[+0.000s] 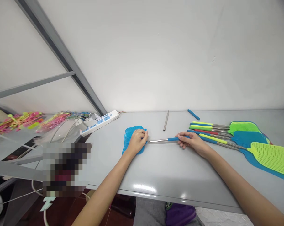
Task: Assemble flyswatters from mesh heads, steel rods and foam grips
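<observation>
A blue fly swatter [130, 138] with a metal shaft lies across the grey table, its perforated head to the left. My left hand [137, 140] is closed over the inner end of that head, where the shaft joins it. The fingers of my right hand [190, 141] pinch the blue grip at the other end. Behind the swatter lie a loose metal tube [166, 121] and a separate blue handle sleeve [193, 114]. Right of my right hand lies a pile of fly swatters [271, 157] in green, yellow and blue, their grips pointing left.
A white power strip [99, 122] with plugs and cables runs along the table's left end. Grey metal frame bars [59, 47] rise at the left. Beyond them are bags of pink and yellow plastic items [58, 122]. A white wall stands behind the table.
</observation>
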`<state>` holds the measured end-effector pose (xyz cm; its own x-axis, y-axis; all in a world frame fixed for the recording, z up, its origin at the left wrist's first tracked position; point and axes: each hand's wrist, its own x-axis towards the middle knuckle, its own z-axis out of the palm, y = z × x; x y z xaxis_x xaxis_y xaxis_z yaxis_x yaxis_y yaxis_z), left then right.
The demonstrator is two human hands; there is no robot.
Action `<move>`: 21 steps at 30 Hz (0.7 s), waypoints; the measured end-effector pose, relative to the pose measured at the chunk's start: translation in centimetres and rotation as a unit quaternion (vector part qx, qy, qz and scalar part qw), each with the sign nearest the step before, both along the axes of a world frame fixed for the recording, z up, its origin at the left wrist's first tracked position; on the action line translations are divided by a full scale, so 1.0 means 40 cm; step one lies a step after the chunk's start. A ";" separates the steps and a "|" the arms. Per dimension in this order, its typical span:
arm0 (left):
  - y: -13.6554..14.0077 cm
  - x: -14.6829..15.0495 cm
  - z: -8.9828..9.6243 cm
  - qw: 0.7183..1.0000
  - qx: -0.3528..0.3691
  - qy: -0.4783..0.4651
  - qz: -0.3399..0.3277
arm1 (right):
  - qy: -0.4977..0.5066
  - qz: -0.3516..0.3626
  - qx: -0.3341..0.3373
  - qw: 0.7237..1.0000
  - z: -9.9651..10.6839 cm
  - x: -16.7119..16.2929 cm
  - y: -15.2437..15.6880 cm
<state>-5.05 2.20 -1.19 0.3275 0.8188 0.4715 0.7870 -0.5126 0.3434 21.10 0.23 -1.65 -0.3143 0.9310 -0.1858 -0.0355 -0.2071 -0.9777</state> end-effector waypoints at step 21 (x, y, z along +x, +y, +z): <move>-0.059 0.047 0.036 0.981 -0.074 0.123 -0.127 | -0.031 -0.089 -0.018 0.995 0.005 0.012 0.003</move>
